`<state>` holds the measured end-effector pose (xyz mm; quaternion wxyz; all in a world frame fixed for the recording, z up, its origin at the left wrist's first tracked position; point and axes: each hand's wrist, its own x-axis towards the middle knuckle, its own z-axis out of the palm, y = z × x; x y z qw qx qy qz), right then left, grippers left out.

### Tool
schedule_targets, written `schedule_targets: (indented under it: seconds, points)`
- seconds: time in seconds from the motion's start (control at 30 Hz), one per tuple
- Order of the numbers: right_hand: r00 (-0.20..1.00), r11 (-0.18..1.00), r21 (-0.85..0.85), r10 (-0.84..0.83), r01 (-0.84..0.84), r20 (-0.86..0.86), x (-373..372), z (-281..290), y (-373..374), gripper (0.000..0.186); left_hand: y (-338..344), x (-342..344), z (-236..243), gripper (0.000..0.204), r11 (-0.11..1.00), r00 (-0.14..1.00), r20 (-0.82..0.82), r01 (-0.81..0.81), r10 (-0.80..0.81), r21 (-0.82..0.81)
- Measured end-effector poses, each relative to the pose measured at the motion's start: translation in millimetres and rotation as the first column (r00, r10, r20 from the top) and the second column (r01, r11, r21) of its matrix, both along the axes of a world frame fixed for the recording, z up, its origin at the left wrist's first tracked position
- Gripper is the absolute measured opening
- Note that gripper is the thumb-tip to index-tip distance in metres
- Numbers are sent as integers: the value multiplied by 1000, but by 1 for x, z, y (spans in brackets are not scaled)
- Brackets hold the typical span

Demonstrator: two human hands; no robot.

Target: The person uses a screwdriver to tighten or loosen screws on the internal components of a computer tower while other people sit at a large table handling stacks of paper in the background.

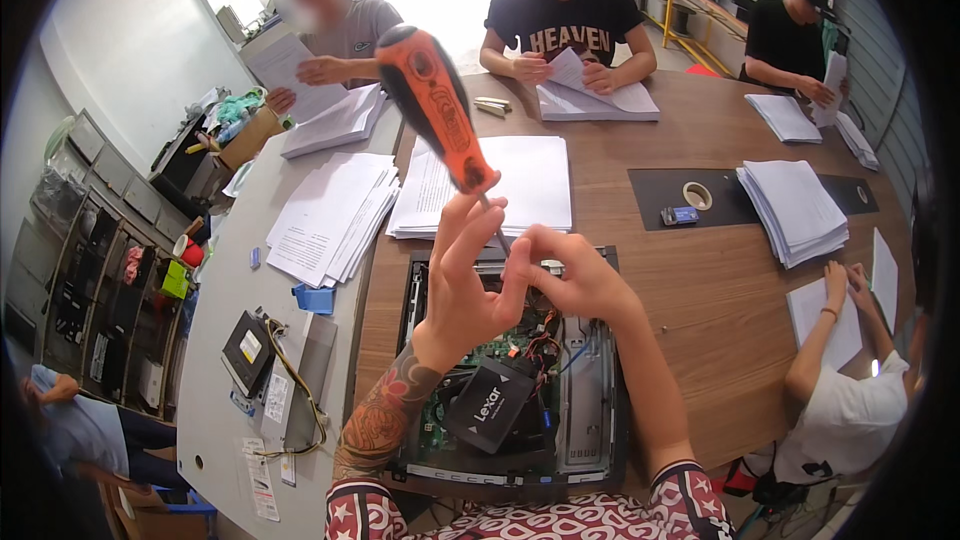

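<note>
My left hand (468, 275), on the tattooed forearm, holds an orange-and-black screwdriver (438, 110) by its thin metal shaft, handle tilted up and away. My right hand (578, 275) is closed in a pinch beside the shaft's lower end, close to my left thumb; whatever sits between its fingertips is too small to make out. Under both hands lies an opened desktop computer case (585, 445) with a green circuit board (432, 410) and colored wires. A black solid-state drive (490, 405) rests at an angle inside it.
Left of the case are a metal power supply (300, 360) with cables and a blue plastic piece (315, 299). Paper stacks (510, 180) lie beyond it. A tape roll (697, 196) sits on the dark inset panel at right. Several people handle papers around the table (690, 330).
</note>
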<state>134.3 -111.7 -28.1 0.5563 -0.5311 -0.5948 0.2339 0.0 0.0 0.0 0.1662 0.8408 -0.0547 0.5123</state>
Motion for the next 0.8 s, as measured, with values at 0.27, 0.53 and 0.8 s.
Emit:
schedule_targets:
  seconds: [0.27,0.53,0.8]
  points:
    - [987,987,54,-155,153,42,8,-2,-1,24,-6,6,-5,30,828,973,-89,131,-213,-545]
    - [993,991,70,-117,117,-2,8,-5,0,23,1,8,-9,12,765,968,-120,95,-221,-637]
    - [989,987,98,-135,129,66,5,-1,-1,21,2,0,-6,26,615,910,-116,171,-399,-770]
